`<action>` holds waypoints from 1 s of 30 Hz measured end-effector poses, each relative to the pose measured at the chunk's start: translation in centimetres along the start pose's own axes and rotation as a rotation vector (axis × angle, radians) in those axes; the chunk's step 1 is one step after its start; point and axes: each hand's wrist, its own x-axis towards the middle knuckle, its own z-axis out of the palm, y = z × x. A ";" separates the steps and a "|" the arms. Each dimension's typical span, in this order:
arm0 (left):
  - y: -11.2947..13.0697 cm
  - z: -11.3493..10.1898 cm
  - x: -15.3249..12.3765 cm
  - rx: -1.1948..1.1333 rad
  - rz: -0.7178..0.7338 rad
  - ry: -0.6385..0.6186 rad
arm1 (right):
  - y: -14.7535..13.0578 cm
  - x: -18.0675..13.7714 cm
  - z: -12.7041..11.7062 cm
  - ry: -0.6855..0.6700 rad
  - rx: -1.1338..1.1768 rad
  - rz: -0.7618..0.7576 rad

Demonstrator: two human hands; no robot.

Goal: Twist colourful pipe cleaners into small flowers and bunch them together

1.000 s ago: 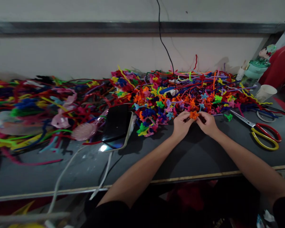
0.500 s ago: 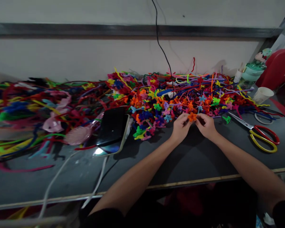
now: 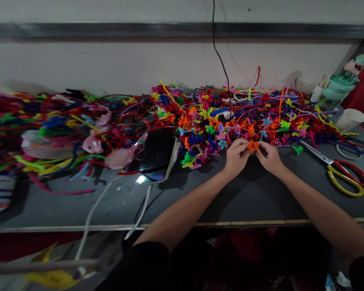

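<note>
An orange pipe-cleaner flower (image 3: 252,146) is held up between my two hands, just in front of the pile. My left hand (image 3: 237,157) pinches it from the left with thumb and fingers closed. From the other side, the closed fingers of my right hand (image 3: 269,156) grip its right edge. Behind my hands spreads a heap of pipe-cleaner flowers (image 3: 210,129) in many colours. A single green pipe-cleaner piece (image 3: 297,150) lies on the table to the right of my right hand.
Scissors (image 3: 336,167) with red and yellow handles lie at right, blades partly open. A paper cup (image 3: 350,120) stands behind them. Left of the heap are a phone (image 3: 157,155), a pink hairbrush (image 3: 120,157), a white cable (image 3: 92,214) and loose pipe cleaners (image 3: 60,190).
The view has shifted left, so everything appears further right and a little higher. Both hands keep hold of the orange flower in almost the same pose.
</note>
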 end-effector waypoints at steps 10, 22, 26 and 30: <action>-1.6 -0.8 0.9 0.077 0.016 0.030 | 0.2 -0.1 -0.6 0.132 -0.021 0.015; -2.5 -0.7 0.6 0.294 0.158 0.007 | -1.1 -0.5 -0.5 0.213 -0.377 -0.257; -2.4 -0.5 0.5 0.313 0.187 0.001 | -1.0 -0.5 -0.4 0.245 -0.390 -0.279; -2.3 -0.4 0.5 0.329 0.206 -0.001 | -1.1 -0.5 -0.5 0.235 -0.345 -0.262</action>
